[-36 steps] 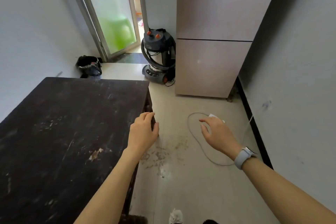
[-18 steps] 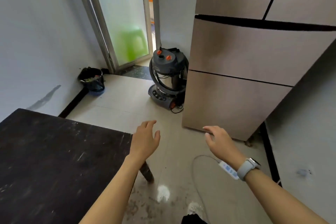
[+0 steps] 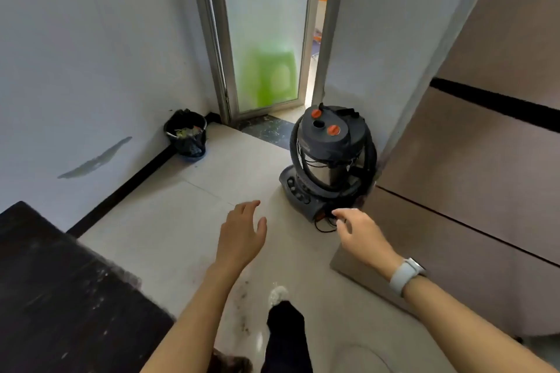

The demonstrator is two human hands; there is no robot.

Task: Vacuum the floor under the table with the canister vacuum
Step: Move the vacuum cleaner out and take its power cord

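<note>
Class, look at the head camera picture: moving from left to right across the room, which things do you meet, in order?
dark table → black waste bin → frosted glass door → canister vacuum → fridge

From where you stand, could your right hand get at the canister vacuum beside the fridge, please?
Probably yes. The right hand, open and holding nothing, is stretched out toward the canister vacuum, with only bare floor and a loose black cord between them. The fridge stands close alongside but does not block the way.
</note>
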